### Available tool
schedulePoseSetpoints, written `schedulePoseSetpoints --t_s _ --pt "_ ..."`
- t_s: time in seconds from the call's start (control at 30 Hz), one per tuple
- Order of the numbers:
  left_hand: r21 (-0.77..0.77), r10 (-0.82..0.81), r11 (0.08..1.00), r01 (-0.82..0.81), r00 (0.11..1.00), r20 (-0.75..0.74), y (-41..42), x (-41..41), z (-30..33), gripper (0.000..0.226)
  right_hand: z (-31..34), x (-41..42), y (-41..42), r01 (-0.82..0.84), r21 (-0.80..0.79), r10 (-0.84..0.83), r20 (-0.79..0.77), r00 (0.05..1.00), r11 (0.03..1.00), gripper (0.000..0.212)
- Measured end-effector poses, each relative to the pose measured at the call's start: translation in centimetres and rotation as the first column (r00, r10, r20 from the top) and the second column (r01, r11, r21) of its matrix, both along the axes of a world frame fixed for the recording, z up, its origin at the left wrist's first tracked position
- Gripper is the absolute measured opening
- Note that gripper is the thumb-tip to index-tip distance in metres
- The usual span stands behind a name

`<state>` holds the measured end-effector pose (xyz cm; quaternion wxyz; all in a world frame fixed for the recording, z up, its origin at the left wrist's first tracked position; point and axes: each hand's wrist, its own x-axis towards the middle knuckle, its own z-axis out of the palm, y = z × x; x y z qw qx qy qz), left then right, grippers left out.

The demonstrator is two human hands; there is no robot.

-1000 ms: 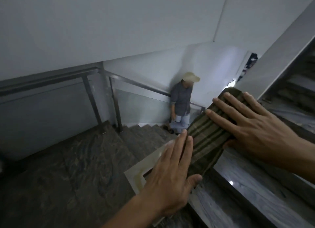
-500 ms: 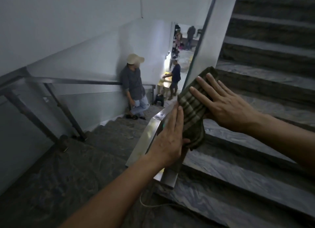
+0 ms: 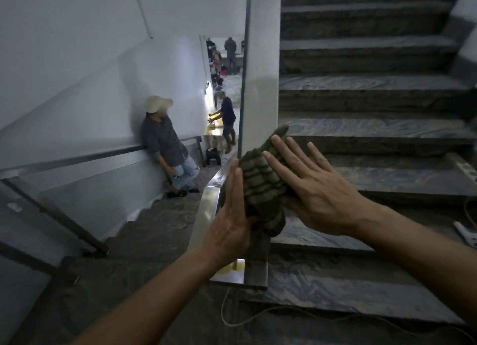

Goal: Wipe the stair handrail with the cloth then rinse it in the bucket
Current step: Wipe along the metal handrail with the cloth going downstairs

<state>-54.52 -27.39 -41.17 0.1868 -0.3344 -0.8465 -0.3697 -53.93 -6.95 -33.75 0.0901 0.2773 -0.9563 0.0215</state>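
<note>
step: wiping rail | striped cloth draped over steel handrail at landing | left hand and right hand flat-fingered, pressing cloth from both sides, not clenched | advice: keep palms squeezing evenly, slide along rail | bucket unseen

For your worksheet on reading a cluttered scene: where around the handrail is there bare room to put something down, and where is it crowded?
Bare: the landing floor left of the handrail, and the upper steps. Crowded: the rail top, covered by the cloth pressed between the left hand and right hand; the lower right steps carry a cable and a white item.
</note>
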Motion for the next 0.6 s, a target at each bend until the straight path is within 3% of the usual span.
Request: schedulePoseSetpoints --t_s 0.1,0.2,0.33,0.4,0.47,0.6 --pt "-0.048 -0.04 0.998 0.037 0.997 -0.06 -0.5 -0.4 -1.2 0.094 -0.8 1.7 -0.5 0.016 -0.078 -0.013 0.041 0.999 0.997 0.08" --pt "-0.096 -0.101 0.99 0.101 0.995 0.009 -0.9 -1.4 -2.1 0.107 -1.3 2.5 -1.2 0.039 -0.149 -0.037 0.017 0.999 0.988 0.084" --pt "-0.063 -0.221 0.972 0.226 0.973 0.066 -1.5 -2.3 -3.4 0.093 -2.9 2.2 -2.5 0.108 -0.242 -0.135 -0.1 0.986 0.964 0.08" --pt "-0.051 -0.274 0.96 0.275 0.961 0.029 -1.9 -2.8 -4.4 0.09 -3.9 2.1 -3.2 0.125 -0.293 -0.186 -0.188 0.965 0.948 0.077" --pt "-0.059 -0.337 0.94 0.336 0.941 -0.013 -2.4 -3.2 -5.5 0.102 -5.0 2.3 -3.8 0.134 -0.321 -0.222 -0.256 0.941 0.938 0.074" --pt "-0.055 -0.444 0.896 0.44 0.889 -0.111 -2.9 -4.1 -6.8 0.108 -7.0 3.4 -6.1 0.184 -0.427 -0.311 -0.25 0.917 0.885 0.072"
